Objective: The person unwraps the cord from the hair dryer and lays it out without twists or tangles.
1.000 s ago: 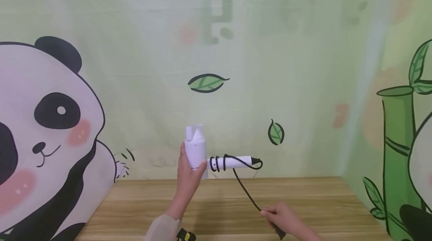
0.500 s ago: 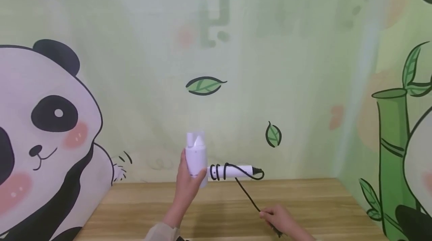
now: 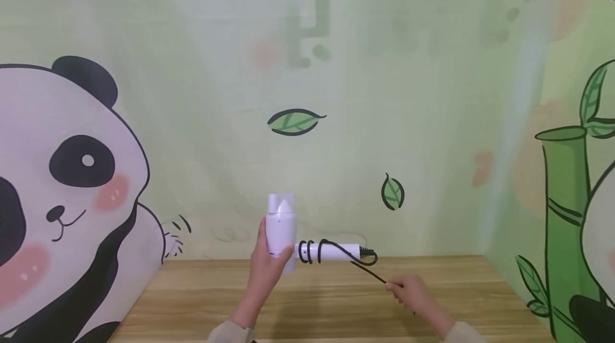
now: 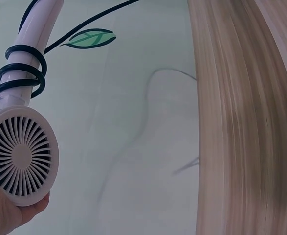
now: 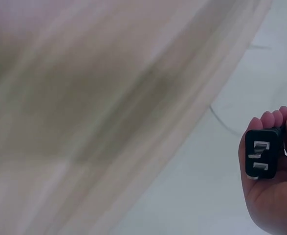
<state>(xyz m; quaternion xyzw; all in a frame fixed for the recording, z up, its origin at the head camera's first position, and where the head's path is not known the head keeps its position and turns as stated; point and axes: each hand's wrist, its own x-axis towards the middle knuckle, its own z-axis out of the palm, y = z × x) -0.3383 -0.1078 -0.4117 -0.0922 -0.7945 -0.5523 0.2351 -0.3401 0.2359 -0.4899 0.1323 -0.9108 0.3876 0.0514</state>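
Observation:
A white hair dryer (image 3: 281, 231) is in my left hand (image 3: 266, 265), which grips its barrel with the thumb across the near side. Its nozzle end points up, and the handle (image 3: 340, 251) sticks out to the right. Black power cord (image 3: 369, 273) is wound round the handle in several turns. In the left wrist view, the dryer's round slotted grille (image 4: 21, 156) faces the camera. My right hand (image 3: 412, 294) holds the cord's free end, drawn out at a slant below the handle. The two-pronged plug (image 5: 262, 155) shows within that hand's curled fingers in the right wrist view.
Beneath both hands lies a wood-grain table (image 3: 202, 289). A pale green backdrop (image 3: 216, 118) with a printed panda, leaves and bamboo stands behind it and along the sides.
My right hand has moved right and up, drawing the cord to a flatter slant. The hair dryer sits lower in the head view, which has itself shifted slightly. Both holds are kept.

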